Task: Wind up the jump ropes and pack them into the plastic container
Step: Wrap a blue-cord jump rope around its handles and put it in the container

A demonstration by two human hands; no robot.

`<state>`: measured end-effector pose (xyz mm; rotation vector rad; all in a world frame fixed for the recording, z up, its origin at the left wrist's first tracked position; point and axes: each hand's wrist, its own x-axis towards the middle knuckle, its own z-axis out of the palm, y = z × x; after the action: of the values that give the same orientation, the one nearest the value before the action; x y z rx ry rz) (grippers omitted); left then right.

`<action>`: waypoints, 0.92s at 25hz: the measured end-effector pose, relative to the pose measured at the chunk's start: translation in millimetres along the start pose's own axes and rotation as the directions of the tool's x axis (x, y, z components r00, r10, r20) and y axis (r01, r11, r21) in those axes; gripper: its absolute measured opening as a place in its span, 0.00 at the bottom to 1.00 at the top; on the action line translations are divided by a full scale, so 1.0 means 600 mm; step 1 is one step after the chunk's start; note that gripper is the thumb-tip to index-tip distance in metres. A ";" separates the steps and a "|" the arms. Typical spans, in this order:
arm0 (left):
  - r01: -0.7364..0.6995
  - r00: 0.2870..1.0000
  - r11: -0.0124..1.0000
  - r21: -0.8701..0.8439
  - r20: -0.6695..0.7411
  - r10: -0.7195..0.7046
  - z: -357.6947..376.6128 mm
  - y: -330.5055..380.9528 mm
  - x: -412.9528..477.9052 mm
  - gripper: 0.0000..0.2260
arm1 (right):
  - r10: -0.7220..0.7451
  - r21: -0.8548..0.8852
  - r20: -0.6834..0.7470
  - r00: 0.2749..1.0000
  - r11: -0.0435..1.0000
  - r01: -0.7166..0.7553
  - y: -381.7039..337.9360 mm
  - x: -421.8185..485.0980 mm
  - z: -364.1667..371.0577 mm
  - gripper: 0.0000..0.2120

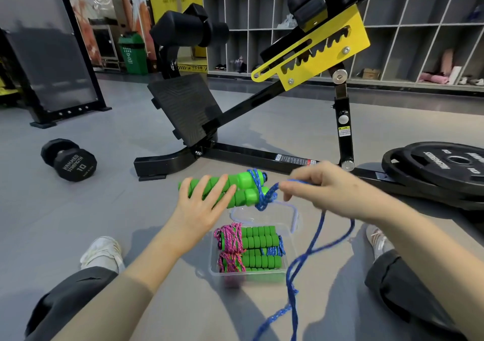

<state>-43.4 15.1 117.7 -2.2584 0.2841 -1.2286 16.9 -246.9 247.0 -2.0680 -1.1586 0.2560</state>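
My left hand (203,205) grips two green foam jump-rope handles (242,190), held side by side above the floor. Blue rope (262,192) is wrapped around their right ends. My right hand (320,186) pinches this blue rope just right of the handles, and the loose length (309,257) hangs down in loops toward the floor. Below my hands stands a clear plastic container (288,270) holding several wound ropes with green handles (259,246), some bound in pink cord (230,238), one in blue. Its clear lid (293,216) lies just behind it.
A black and yellow adjustable bench frame (262,154) crosses the floor right behind my hands. A black 10 dumbbell (69,160) lies at the left, stacked weight plates (440,167) at the right. My legs and shoes (102,253) flank the container. Shelving lines the back wall.
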 end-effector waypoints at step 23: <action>0.056 0.979 0.998 -0.006 -0.198 -0.056 -0.038 0.005 0.036 0.17 | 0.357 0.812 0.008 0.934 0.542 -0.214 0.137 0.017 0.181 0.24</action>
<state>-49.9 -4.7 141.1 -2.1593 0.2965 -1.4867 23.0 -209.8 115.3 -1.3785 -0.4208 0.6369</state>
